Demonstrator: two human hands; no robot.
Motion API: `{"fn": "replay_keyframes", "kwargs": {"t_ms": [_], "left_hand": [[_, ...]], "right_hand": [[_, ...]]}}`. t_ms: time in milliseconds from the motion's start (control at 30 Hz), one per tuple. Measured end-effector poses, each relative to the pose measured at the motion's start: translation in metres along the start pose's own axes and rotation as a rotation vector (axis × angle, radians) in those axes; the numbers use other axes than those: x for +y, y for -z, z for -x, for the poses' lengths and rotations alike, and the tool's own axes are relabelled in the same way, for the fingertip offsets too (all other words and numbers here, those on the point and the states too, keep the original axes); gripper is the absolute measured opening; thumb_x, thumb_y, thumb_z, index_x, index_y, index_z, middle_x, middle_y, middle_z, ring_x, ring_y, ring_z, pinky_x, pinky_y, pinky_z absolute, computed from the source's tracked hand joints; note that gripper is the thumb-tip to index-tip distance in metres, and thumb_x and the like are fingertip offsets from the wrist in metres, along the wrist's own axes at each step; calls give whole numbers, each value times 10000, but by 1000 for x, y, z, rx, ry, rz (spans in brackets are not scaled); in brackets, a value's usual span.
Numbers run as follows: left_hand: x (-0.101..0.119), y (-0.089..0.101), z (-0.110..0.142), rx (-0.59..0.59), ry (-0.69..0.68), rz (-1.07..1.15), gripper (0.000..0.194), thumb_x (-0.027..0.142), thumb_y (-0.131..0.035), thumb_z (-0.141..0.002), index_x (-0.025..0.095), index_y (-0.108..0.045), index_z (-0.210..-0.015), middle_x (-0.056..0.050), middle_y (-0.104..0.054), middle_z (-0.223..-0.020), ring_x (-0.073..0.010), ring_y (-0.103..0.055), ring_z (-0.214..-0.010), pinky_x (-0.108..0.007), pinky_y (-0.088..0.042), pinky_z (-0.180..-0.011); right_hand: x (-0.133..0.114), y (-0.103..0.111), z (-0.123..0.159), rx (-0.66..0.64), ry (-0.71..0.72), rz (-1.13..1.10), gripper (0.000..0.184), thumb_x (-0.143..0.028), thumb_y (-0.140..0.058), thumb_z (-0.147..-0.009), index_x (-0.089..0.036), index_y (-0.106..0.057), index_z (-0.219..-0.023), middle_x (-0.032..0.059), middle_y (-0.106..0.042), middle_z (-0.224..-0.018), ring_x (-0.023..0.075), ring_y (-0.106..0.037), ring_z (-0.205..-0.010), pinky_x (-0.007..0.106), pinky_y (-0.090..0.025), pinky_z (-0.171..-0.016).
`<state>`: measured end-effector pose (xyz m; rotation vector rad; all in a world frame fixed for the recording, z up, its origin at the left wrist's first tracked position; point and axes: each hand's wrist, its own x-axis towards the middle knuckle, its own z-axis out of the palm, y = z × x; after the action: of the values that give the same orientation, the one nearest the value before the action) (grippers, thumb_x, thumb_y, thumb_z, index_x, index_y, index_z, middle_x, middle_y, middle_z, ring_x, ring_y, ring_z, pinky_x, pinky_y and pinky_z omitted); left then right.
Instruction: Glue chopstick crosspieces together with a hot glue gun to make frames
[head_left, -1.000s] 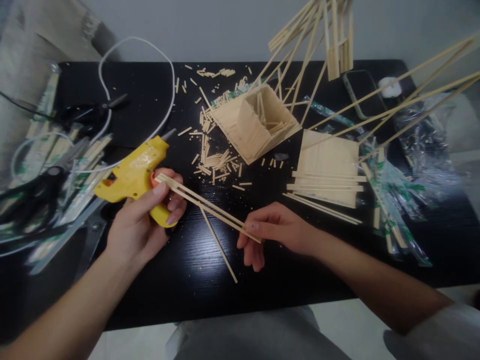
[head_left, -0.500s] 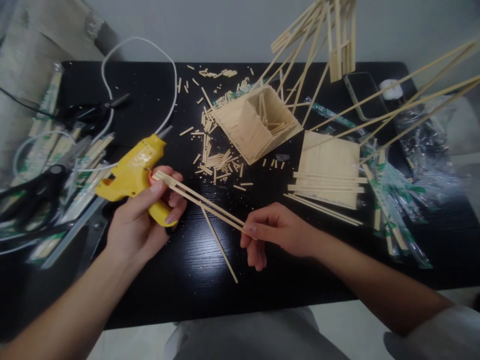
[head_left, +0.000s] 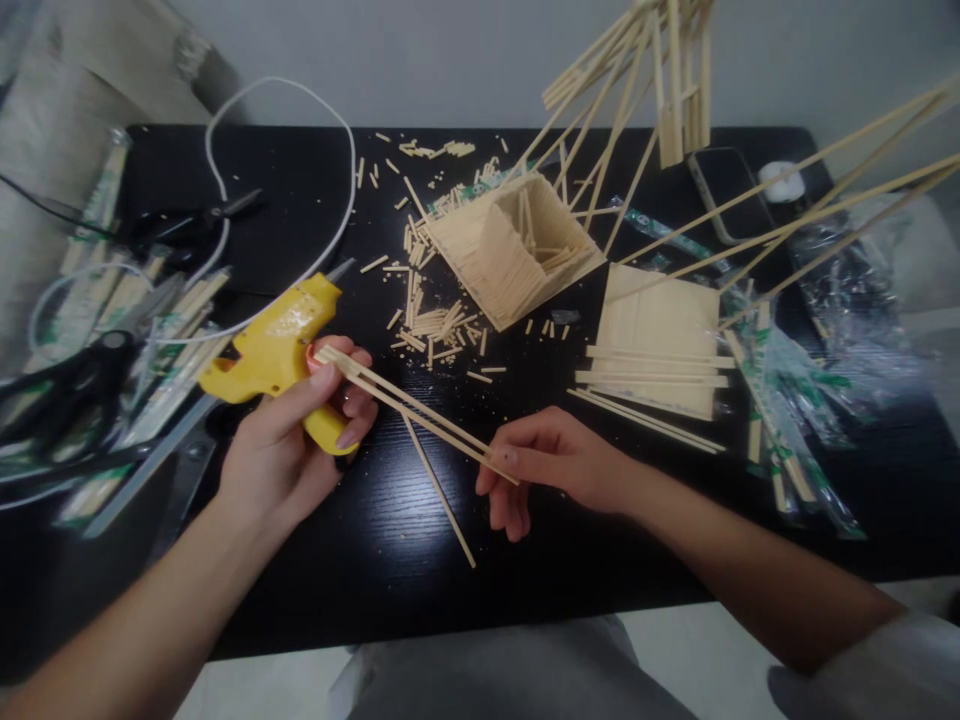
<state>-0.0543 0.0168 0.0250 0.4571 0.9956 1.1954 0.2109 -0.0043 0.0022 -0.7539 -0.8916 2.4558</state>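
My left hand (head_left: 296,425) is closed around the grip of a yellow glue gun (head_left: 281,340), whose nozzle points up and away. The same hand pinches one end of a pair of joined wooden chopsticks (head_left: 416,412) between thumb and finger. At their other end, my right hand (head_left: 544,465) pinches the chopsticks between thumb and fingertips. A single thin stick (head_left: 441,495) slants down from under the pair towards the table's front. Beyond the hands stands a box-like piece built of sticks (head_left: 514,245). Right of it lies a flat stick panel (head_left: 660,310) with chopsticks across its lower part.
Short cut stick pieces (head_left: 431,322) are scattered mid-table. Black scissors (head_left: 82,385), wrapped chopsticks (head_left: 169,350) and a white cable (head_left: 349,150) lie left. A phone (head_left: 729,195), clear wrappers (head_left: 810,380) and long protruding sticks (head_left: 806,205) occupy the right.
Both hands keep their grips, and the chopsticks stay between them. The glue gun has shifted slightly, and the right fingertips have moved a little along the chopsticks' end.
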Motion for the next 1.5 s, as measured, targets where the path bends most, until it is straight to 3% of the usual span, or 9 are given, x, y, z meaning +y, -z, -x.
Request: {"fn": "replay_keyframes", "kwargs": {"t_ms": [233,933,1167,1500], "left_hand": [[0,-5,1,-36,-7,27,348,221,-1024,-619,180,-799,-881,-1,-751,-817,-60,-568,-561,-116,-477,-399],[0,-6,1,-70,-20,2,296,194,-978,-685,147,-805,-920,-40,-787,-854,-71,-572,-565,-137,-486,-419],[-5,-2,2,-90,20,-105,310,272,-996,-681,179,-825,-923,-24,-737,-756,-66,-550,-523,-136,-475,-433],[-17,-6,9,-131,42,-237,317,316,-984,-693,184,-801,-916,-35,-743,-853,-69,-570,-536,-164,-460,-472]], "right_hand": [[1,1,0,3,-5,-8,320,-422,-783,-998,-109,-768,-931,57,-816,-785,121,-757,-622,215,-605,-592],[2,1,0,7,-12,20,320,-428,-789,-986,-117,-757,-918,59,-812,-777,127,-750,-620,226,-600,-585],[1,0,0,16,-17,38,320,-430,-792,-984,-120,-747,-914,47,-801,-770,126,-743,-622,231,-591,-595],[2,-1,0,17,-18,4,297,-404,-806,-978,-120,-751,-910,46,-804,-766,117,-745,-617,214,-591,-584]]}}
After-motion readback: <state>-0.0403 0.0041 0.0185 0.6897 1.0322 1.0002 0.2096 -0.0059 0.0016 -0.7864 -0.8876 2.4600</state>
